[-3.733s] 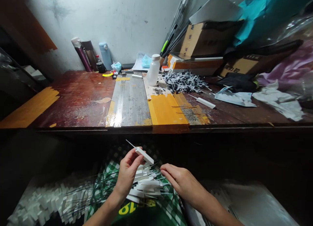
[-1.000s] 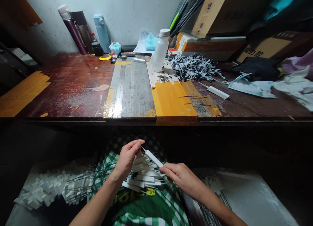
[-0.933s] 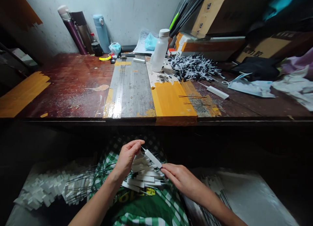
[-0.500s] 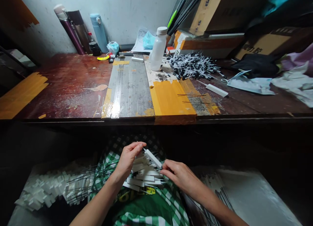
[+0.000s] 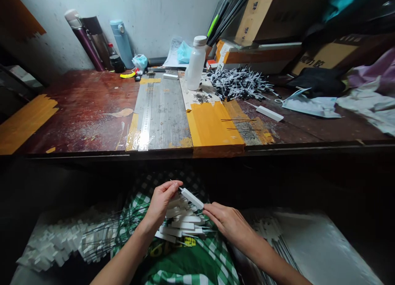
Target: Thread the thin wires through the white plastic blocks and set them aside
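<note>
Over my lap, a slim white block with a thin stem (image 5: pixel 192 198) slants down to the right between my two hands. My left hand (image 5: pixel 163 198) is closed in a pinch on the thin stem at its upper left end. At the lower right end, my right hand (image 5: pixel 228 220) has thumb and fingers pressed together on the block's tip; exactly what they grip there is hidden. Beneath lies a pile of similar white blocks (image 5: pixel 182 225) with thin stems, resting on a green checked apron (image 5: pixel 185 264).
Ahead stands a worn wooden table (image 5: pixel 92 112) with a steel ruler (image 5: pixel 145 124), a white bottle (image 5: pixel 196 65) and a heap of black-and-white stems (image 5: pixel 240 84). More white blocks (image 5: pixel 52 244) are stacked at left. Dark rods (image 5: pixel 285 252) lie on a pale surface (image 5: pixel 327 248) at right.
The right fingers have straightened a little at the block's end. The left hand keeps its pinch on the stem. The whole view has shifted slightly.
</note>
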### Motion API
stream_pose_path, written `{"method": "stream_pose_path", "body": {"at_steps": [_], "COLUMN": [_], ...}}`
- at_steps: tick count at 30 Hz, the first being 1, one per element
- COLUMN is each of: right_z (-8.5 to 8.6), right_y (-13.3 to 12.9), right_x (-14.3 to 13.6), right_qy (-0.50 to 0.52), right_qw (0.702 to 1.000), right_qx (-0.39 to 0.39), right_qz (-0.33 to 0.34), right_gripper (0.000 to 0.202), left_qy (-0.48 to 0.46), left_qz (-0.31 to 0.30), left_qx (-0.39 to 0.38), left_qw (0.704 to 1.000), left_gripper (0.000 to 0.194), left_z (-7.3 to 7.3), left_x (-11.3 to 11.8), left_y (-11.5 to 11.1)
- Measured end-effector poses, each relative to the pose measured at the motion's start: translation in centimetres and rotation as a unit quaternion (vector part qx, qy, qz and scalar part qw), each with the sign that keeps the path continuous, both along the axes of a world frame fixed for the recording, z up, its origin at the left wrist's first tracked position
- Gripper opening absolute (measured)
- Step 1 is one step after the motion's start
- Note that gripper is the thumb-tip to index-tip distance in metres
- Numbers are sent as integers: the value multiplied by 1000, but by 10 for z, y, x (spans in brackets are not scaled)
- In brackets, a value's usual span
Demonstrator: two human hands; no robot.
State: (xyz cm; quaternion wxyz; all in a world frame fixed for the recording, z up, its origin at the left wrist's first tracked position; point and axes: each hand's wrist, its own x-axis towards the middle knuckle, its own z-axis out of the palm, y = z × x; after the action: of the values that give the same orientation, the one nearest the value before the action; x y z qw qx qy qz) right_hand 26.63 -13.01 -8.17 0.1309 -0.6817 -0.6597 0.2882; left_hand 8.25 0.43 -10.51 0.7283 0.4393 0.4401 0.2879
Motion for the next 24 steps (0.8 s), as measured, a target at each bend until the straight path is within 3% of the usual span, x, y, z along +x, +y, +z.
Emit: {"method": "stream_pose_path", "body": {"at_steps": [4, 9, 14, 24], "right_z": [7, 12, 9, 12], "right_y": [-2, -3, -3, 0], "right_x": [3, 8, 6, 5], "right_qy": [29, 130, 105, 81], "right_qw": [999, 991, 994, 992], "right_qx": [8, -23, -32, -73], "right_qz": [-31, 19, -18, -61], "right_gripper": [20, 28, 20, 19], "left_qy": [4, 10, 18, 23], "left_qz": [-2, -24, -25, -23], "left_qx": [-3, 34, 55, 43], "left_qw": [1000, 999, 998, 999], "left_gripper": [35, 32, 32, 32], "left_z": [0, 6, 11, 7], "left_x": [-1, -2, -2, -2], "left_y": [-2, -3, -2, -3]}}
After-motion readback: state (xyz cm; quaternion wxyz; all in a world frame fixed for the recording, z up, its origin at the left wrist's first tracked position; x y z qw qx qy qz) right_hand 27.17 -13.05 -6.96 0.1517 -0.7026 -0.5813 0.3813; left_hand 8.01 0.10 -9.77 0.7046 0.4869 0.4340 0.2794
